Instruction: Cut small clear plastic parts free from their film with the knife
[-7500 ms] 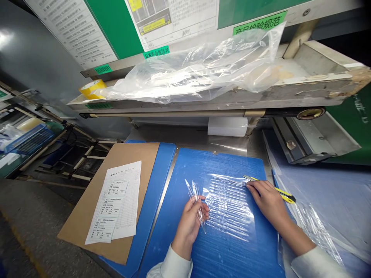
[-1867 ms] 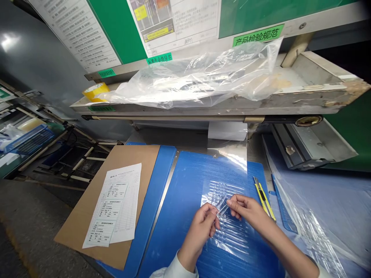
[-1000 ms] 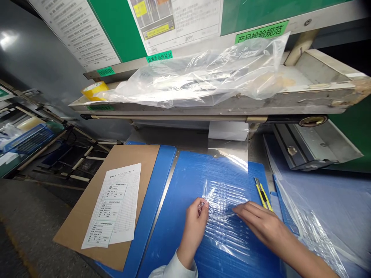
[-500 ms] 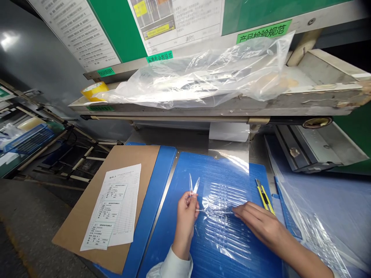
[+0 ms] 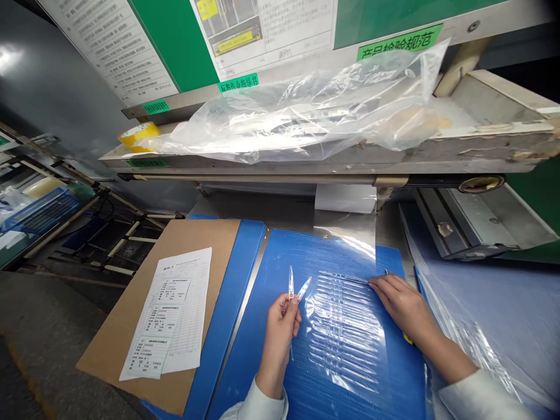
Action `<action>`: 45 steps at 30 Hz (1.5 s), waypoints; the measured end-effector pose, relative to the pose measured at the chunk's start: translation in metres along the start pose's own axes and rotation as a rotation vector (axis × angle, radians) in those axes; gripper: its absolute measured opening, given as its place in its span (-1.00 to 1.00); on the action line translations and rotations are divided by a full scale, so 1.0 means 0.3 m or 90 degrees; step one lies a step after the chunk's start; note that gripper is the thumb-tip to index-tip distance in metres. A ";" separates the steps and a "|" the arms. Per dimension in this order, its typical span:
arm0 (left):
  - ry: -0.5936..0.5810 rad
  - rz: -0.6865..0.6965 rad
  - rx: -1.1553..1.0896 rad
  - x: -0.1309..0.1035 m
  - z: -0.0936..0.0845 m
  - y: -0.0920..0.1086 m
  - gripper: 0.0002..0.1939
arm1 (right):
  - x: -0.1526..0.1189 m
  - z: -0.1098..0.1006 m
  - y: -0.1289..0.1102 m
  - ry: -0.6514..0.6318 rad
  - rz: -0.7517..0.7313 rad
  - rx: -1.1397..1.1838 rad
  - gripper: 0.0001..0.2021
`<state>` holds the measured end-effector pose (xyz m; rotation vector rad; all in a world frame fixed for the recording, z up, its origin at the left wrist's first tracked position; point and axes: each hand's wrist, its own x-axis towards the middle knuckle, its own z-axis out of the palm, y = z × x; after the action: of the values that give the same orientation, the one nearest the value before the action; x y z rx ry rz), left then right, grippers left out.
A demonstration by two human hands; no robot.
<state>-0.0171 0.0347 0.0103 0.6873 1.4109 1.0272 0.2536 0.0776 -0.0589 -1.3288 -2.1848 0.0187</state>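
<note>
My left hand [image 5: 280, 326] is closed, its thumb and fingers pinching several narrow clear plastic strips [image 5: 291, 284], whose pointed ends fan out above the fingers. To its right, a sheet of clear film bearing a column of similar thin strips [image 5: 345, 332] lies on the blue board [image 5: 289, 248]. My right hand [image 5: 400, 300] is at the upper right corner of that column. Its fingertips are pinched on the right end of the topmost clear strip [image 5: 345, 276]. Beneath the right hand, the yellow utility knife [image 5: 408, 338] is mostly hidden.
Printed sheets [image 5: 168, 315] lie on brown cardboard [image 5: 219, 245] at left. A shelf crosses above the board, carrying a plastic bag [image 5: 297, 122] and a yellow tape roll [image 5: 138, 137]. Clear film [image 5: 345, 230] runs from beneath it. A metal fixture [image 5: 464, 224] and plastic sheets [image 5: 503, 315] are at right.
My right hand has moved up and away from me, from the middle of the column to its top strip, covering most of the knife. The strips in my left hand have tilted slightly.
</note>
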 end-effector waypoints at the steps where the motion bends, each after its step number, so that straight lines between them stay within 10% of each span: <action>1: -0.003 -0.001 0.001 0.001 0.003 -0.004 -0.46 | -0.001 0.003 -0.001 -0.002 0.000 0.001 -0.83; 15: -0.073 -0.023 0.023 -0.019 0.037 -0.002 -0.55 | 0.010 -0.001 -0.008 -0.008 0.008 0.037 -0.82; 26: -0.157 -0.068 0.055 -0.040 0.070 0.012 -0.59 | 0.115 -0.126 -0.242 -0.056 -0.076 0.231 -0.82; 35: -0.166 -0.054 0.087 -0.053 0.063 0.022 -0.71 | 0.107 -0.129 -0.253 -0.089 -0.057 0.244 -0.83; 45: 0.075 0.116 0.145 -0.009 -0.004 0.035 -0.76 | 0.076 -0.077 -0.174 -0.021 -0.011 0.152 -0.79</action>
<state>-0.0195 0.0367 0.0208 0.9482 1.6068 1.0710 0.2147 0.0637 -0.0136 -1.1832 -2.1439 0.2882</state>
